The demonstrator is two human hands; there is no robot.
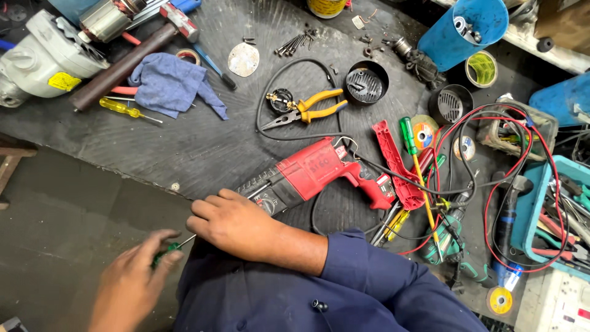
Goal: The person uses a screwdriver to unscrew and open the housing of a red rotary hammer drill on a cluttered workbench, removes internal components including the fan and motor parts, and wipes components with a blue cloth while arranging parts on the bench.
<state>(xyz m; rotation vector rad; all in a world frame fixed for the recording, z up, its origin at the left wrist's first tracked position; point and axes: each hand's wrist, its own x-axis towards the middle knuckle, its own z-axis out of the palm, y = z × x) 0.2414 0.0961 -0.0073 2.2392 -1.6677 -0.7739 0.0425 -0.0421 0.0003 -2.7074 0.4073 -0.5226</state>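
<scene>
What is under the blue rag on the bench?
A yellow-handled screwdriver pokes out from under the blue rag, beside a reddish handle. A brown bar runs past its upper edge. Whatever else lies beneath the cloth is covered and cannot be seen.

the red drill (310, 175) lies on its side on the dark bench, its black front end by the edge and its handle pointing away (a black cord runs from it). a small green screwdriver (167, 251) sticks out sideways, shaft toward the drill.
</scene>
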